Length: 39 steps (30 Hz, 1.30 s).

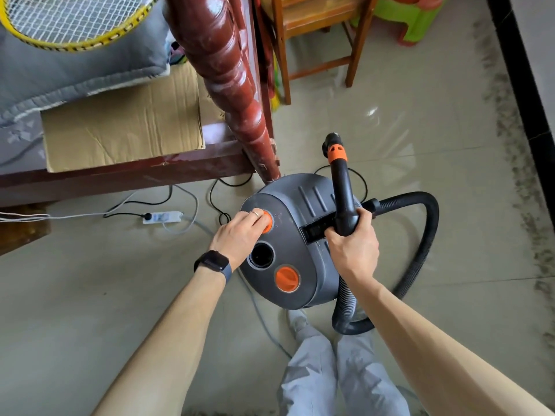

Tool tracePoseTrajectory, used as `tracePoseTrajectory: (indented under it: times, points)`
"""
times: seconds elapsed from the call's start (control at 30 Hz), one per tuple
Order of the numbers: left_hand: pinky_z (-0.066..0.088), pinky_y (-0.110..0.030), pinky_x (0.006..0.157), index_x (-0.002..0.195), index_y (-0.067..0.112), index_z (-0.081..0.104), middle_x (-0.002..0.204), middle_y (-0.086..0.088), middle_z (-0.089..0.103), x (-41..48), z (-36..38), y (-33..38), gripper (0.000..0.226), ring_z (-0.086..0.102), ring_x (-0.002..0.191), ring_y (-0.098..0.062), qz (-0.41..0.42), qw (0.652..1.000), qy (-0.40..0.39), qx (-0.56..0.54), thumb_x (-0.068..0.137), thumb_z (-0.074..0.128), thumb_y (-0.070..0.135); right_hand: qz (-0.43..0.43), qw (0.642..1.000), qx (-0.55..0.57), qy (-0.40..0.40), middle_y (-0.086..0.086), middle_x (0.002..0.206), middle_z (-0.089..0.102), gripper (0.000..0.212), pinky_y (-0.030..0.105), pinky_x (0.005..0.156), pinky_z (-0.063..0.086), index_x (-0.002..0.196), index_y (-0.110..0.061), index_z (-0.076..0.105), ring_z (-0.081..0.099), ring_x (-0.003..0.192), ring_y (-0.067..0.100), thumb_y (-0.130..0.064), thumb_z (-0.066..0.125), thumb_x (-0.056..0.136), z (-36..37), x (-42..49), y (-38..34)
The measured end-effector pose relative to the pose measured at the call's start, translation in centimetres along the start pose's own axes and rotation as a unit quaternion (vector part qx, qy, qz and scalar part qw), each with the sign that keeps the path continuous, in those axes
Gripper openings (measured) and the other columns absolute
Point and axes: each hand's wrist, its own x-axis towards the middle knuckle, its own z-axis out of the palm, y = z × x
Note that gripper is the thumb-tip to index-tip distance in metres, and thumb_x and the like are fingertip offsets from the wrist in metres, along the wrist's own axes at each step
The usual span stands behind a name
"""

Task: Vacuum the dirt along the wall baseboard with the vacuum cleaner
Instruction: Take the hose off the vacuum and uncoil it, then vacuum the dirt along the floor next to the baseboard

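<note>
Orange knob (269,226) gripped by left hand (237,237) fingers (253,214); right hand (354,250) fingers (365,219) clasp hose handle (342,187).

Bright and evenly lit, in soft daylight. Leaves a white glare patch on the glossy floor (372,111) at the far middle and a sheen on the bedpost (222,70). Throws only faint, soft shadows near the vacuum cleaner (288,235). Bows the baseboard (524,94) at the right edge, wide-angle style. Smears the dirt (507,124) and near corners slightly.
</note>
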Motion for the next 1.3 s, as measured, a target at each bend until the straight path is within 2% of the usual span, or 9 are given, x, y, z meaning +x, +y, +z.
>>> tracePoseTrajectory:
  times: [0.1, 0.2, 0.4, 0.57, 0.7, 0.83, 0.97, 1.1, 1.3]
  points:
    - [0.045, -0.04, 0.06, 0.13, 0.013, 0.048, 0.137, -0.008, 0.044, 0.3, 0.1, 1.1, 0.045, 0.054, 0.108, -0.031, -0.062, 0.997, -0.044, 0.023, 0.089, 0.045, -0.005, -0.004, 1.0, 0.002, -0.012, 0.001, 0.115, 0.063, 0.051, 0.04, 0.082, 0.047, 0.122, -0.034, 0.046, 0.06, 0.096, 0.031, -0.033, 0.07, 0.078, -0.2, 0.1, 0.0]
    - [0.039, -0.041, 0.062, 0.127, 0.017, 0.043, 0.136, -0.007, 0.039, 0.9, -0.5, 2.8, 0.04, 0.055, 0.103, -0.035, -0.144, 0.985, -0.091, 0.023, 0.091, 0.041, -0.001, -0.003, 0.998, 0.014, -0.056, 0.0, 0.109, 0.065, 0.046, 0.039, 0.081, 0.05, 0.115, -0.039, 0.044, 0.062, 0.094, 0.029, -0.033, 0.071, 0.078, -1.0, 0.3, -0.2]
    - [0.044, -0.042, 0.097, 0.134, 0.012, 0.045, 0.139, -0.012, 0.044, 2.6, -3.6, 5.4, 0.042, 0.046, 0.127, -0.034, -0.201, 0.954, -0.222, -0.018, 0.095, 0.055, 0.024, 0.023, 0.993, 0.043, -0.106, -0.001, 0.094, 0.072, 0.05, 0.043, 0.082, 0.06, 0.111, -0.039, 0.056, 0.073, 0.085, 0.025, -0.048, 0.078, 0.067, -6.2, 1.0, -0.6]
    - [0.044, -0.032, 0.081, 0.108, 0.018, 0.059, 0.11, -0.008, 0.064, 3.9, -9.9, 10.3, 0.019, 0.06, 0.108, -0.03, -0.14, 0.919, -0.304, -0.207, 0.094, 0.058, 0.03, -0.009, 0.985, 0.145, -0.096, -0.003, 0.086, 0.072, 0.045, 0.036, 0.064, 0.061, 0.106, -0.037, 0.059, 0.069, 0.059, 0.012, -0.047, 0.086, 0.071, -14.7, -1.5, -2.8]
    - [0.044, -0.027, 0.076, 0.133, 0.021, 0.052, 0.116, -0.005, 0.059, 5.2, -16.6, 17.5, 0.052, 0.056, 0.091, -0.018, -0.095, 0.865, -0.31, -0.384, 0.085, 0.072, 0.018, -0.044, 0.961, 0.266, -0.064, -0.007, 0.072, 0.068, 0.044, 0.022, 0.058, 0.052, 0.105, -0.025, 0.062, 0.063, 0.059, 0.011, -0.047, 0.082, 0.073, -22.9, -4.8, -5.7]
    - [0.045, -0.022, 0.093, 0.124, 0.016, 0.057, 0.114, -0.007, 0.065, 5.6, -23.1, 26.9, 0.062, 0.061, 0.108, -0.012, 0.046, 0.813, -0.349, -0.464, 0.067, 0.081, 0.011, -0.07, 0.921, 0.384, -0.01, -0.002, 0.078, 0.072, 0.045, 0.023, 0.06, 0.053, 0.101, -0.023, 0.065, 0.068, 0.068, 0.013, -0.051, 0.078, 0.07, -30.6, -7.8, -8.5]
    - [0.044, -0.003, 0.07, 0.111, 0.023, 0.056, 0.092, 0.018, 0.064, 5.8, -28.2, 36.0, 0.048, 0.06, 0.077, 0.019, 0.158, 0.843, -0.243, -0.452, 0.073, 0.079, 0.003, -0.105, 0.88, 0.46, 0.048, 0.009, 0.095, 0.07, 0.038, 0.044, 0.082, 0.05, 0.1, -0.031, 0.068, 0.065, 0.085, 0.027, -0.051, 0.08, 0.071, -38.2, -8.9, -11.1]
    - [0.057, -0.036, 0.086, 0.135, 0.024, 0.047, 0.11, 0.001, 0.069, 6.2, -32.1, 41.4, 0.074, 0.068, 0.101, -0.015, 0.203, 0.87, -0.159, -0.419, 0.068, 0.078, 0.015, -0.127, 0.86, 0.49, 0.061, 0.011, 0.105, 0.072, 0.034, 0.044, 0.09, 0.052, 0.098, -0.032, 0.072, 0.068, 0.097, 0.025, -0.047, 0.079, 0.068, -45.4, -9.6, -12.0]
    - [0.053, -0.029, 0.071, 0.117, 0.032, 0.046, 0.09, 0.002, 0.067, 9.9, -36.3, 44.1, 0.06, 0.062, 0.083, -0.022, 0.241, 0.932, -0.07, -0.262, 0.066, 0.075, 0.022, -0.146, 0.862, 0.485, 0.026, 0.011, 0.11, 0.075, 0.033, 0.037, 0.084, 0.049, 0.104, -0.018, 0.06, 0.069, 0.096, 0.024, -0.039, 0.07, 0.081, -54.6, -7.4, -12.5]
